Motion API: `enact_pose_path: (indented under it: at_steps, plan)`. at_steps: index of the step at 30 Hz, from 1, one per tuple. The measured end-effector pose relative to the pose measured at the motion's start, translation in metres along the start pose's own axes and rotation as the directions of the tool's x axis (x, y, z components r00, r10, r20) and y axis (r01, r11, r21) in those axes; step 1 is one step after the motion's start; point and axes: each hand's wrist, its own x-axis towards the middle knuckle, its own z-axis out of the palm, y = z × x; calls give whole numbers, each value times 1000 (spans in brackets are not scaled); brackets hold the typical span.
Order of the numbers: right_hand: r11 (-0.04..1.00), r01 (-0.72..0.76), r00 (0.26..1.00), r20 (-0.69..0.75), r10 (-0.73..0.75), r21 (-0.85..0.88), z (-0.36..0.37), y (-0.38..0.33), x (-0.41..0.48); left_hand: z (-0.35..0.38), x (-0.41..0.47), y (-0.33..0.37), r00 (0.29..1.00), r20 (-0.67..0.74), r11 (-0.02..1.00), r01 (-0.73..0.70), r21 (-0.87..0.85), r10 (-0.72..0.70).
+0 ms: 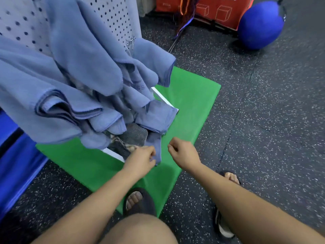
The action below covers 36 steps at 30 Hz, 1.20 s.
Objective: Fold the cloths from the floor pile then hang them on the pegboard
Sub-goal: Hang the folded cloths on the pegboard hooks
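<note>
Looks like a gym or workout room to me: black speckled rubber floor (263, 120), a big blue ball (260, 25) beside orange printed boxes (219, 7) at the far edge, a blue mat (15, 164) on the left, and a white pegboard (112, 14) standing on a green mat (190, 103).

pegboard (112, 16): largely covered by hung cloths (70, 76), cut at top | floor pile (133, 136): mostly hidden beneath them
</note>
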Motion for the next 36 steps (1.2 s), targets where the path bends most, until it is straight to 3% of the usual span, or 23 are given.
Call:
enact_pose_path:
  at_steps: [7,13,16,21,24,31,33,36]
  plan:
    - [987,-162,949,280,148,24,65,36,8,65,37,-33,978,198,893,-29,449,-67]
    - [953,-295,893,375,247,73,85,46,11,89,54,-50,994,109,852,-28,523,-34]
    - [936,-335,873,409,266,107,85,49,16,85,62,-51,995,92,894,-20,448,-24]
    - [867,-429,869,377,319,254,72,48,23,79,67,-43,982,161,994,88,66,-98]
    - [750,-535,833,390,392,389,70,52,22,81,62,-41,968,220,972,157,-172,-118]
    - [541,-598,801,419,427,592,49,59,13,80,55,-35,964,251,874,195,-445,-87]
    - [585,-587,809,381,448,559,48,64,16,76,55,-38,967,249,919,151,-365,-60]
    - [723,-567,823,319,471,395,54,76,20,74,50,-39,904,427,947,152,-281,-19]
